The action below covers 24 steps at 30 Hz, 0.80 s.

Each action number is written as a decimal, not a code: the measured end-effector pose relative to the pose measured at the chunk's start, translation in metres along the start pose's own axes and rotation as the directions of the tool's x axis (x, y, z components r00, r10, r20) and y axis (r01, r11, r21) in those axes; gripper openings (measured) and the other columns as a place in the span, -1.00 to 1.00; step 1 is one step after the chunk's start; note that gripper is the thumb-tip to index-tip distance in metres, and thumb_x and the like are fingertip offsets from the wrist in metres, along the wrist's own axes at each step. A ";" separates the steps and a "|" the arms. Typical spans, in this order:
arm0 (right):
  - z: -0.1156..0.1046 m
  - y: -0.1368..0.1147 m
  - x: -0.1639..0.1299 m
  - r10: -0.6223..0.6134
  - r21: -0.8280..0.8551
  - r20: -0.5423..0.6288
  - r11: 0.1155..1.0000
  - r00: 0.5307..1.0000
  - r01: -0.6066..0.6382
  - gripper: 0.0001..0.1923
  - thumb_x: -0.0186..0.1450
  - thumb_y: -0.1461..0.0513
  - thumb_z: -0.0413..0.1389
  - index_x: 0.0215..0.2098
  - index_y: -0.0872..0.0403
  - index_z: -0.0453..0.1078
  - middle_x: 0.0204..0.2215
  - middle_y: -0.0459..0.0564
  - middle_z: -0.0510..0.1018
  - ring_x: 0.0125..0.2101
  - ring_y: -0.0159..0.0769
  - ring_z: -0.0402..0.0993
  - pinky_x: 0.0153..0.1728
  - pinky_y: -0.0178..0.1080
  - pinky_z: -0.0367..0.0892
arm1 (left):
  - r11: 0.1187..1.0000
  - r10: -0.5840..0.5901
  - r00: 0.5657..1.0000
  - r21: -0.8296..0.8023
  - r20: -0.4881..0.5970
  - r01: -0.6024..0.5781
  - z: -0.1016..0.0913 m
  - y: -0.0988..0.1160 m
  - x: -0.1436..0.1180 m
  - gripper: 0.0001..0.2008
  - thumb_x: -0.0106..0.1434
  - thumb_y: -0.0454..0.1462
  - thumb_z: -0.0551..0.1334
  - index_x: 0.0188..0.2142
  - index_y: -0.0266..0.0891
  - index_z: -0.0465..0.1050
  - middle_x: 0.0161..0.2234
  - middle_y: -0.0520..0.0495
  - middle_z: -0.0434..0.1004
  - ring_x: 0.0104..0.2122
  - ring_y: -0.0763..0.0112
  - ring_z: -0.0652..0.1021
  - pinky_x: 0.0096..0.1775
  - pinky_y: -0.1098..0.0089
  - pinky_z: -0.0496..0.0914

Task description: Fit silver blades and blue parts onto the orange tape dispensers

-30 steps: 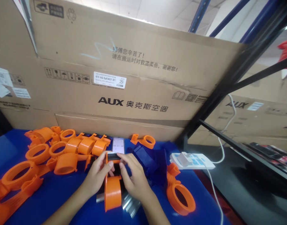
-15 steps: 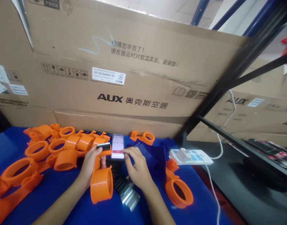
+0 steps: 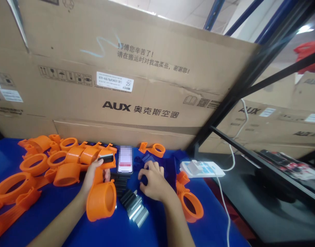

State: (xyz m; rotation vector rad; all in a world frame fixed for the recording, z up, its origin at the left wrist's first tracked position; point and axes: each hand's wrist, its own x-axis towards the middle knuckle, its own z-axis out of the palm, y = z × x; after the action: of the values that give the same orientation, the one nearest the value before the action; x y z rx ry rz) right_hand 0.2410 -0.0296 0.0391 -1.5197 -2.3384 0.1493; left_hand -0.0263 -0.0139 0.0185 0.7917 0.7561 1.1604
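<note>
My left hand (image 3: 92,176) is closed round the handle of an orange tape dispenser (image 3: 101,202), its ring hanging down toward me. At the dispenser's upper end sits a black strip-like piece (image 3: 106,158), near my thumb. My right hand (image 3: 153,180) hovers over dark blue pieces (image 3: 170,171), holding nothing that I can see, its fingers curved and the thumb apart from them. Between the hands, a phone (image 3: 125,159) with a lit screen stands at the back. Silver metal pieces (image 3: 138,209) lie in a row below it, beside black strips (image 3: 120,185).
Several orange tape dispensers (image 3: 67,175) crowd the left of the blue tabletop (image 3: 77,233). One dispenser (image 3: 190,206) lies to the right, another (image 3: 157,150) at the back. A white power strip (image 3: 201,168) with a cable is at right. A large cardboard box (image 3: 147,85) walls the back.
My right hand has drawn away from the phone screen, to the right, and its fingers have curled. My left hand still holds the tape dispenser. The whole view has shifted slightly.
</note>
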 end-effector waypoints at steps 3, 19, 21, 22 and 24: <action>0.004 -0.002 0.001 -0.010 -0.004 0.025 1.000 1.000 0.011 -0.86 0.15 0.34 0.32 -0.35 0.00 0.53 -0.08 0.06 0.42 -0.07 -0.03 0.27 -0.11 -0.03 0.16 | 0.999 0.028 0.999 0.026 0.022 -0.029 0.000 -0.005 0.002 -0.50 0.22 0.07 0.23 -0.67 -0.21 0.46 -0.71 -0.08 0.42 -0.69 0.40 0.41 -0.58 0.42 0.31; 0.026 -0.049 0.016 0.233 0.698 -0.434 0.698 0.870 0.161 -0.93 0.40 0.21 0.18 -0.23 0.02 0.38 -0.33 -0.05 0.58 -0.45 -0.34 0.50 -0.41 -0.31 0.43 | 0.968 -0.077 0.992 -0.245 -0.098 0.051 0.039 -0.023 -0.018 -0.72 0.29 -0.10 0.30 -0.22 -0.29 0.59 -0.37 -0.22 0.71 -0.30 0.09 0.69 -0.25 0.26 0.54; 0.030 -0.055 0.016 0.255 0.738 -0.448 0.646 0.857 0.194 -0.94 0.40 0.24 0.17 -0.24 0.02 0.37 -0.27 -0.02 0.58 -0.42 -0.34 0.55 -0.38 -0.30 0.50 | 0.952 -0.091 0.989 -0.302 -0.119 0.051 0.043 -0.023 -0.019 -0.74 0.28 -0.12 0.32 -0.19 -0.29 0.58 -0.29 -0.24 0.72 -0.22 0.03 0.70 -0.19 0.22 0.55; 0.031 -0.057 0.016 0.257 0.754 -0.450 0.623 0.855 0.209 -0.93 0.39 0.25 0.17 -0.25 0.02 0.35 -0.24 -0.01 0.58 -0.39 -0.33 0.57 -0.36 -0.29 0.53 | 0.945 -0.085 0.989 -0.324 -0.124 0.040 0.043 -0.023 -0.018 -0.75 0.28 -0.13 0.33 -0.20 -0.28 0.58 -0.27 -0.24 0.73 -0.20 0.02 0.70 -0.16 0.21 0.55; 0.030 -0.059 0.016 0.227 0.763 -0.453 0.599 0.862 0.243 -0.91 0.37 0.28 0.19 -0.23 0.02 0.34 -0.18 0.01 0.56 -0.35 -0.32 0.60 -0.32 -0.27 0.57 | 0.933 -0.084 0.991 -0.357 -0.109 0.040 0.040 -0.021 -0.017 -0.75 0.28 -0.11 0.32 -0.26 -0.29 0.58 -0.25 -0.25 0.72 -0.22 0.03 0.70 -0.16 0.22 0.55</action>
State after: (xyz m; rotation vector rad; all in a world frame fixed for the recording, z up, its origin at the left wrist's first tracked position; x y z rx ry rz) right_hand 0.1739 -0.0373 0.0307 -0.9033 -1.4764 0.6303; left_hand 0.0141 -0.0400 0.0236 0.3953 0.6420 1.2514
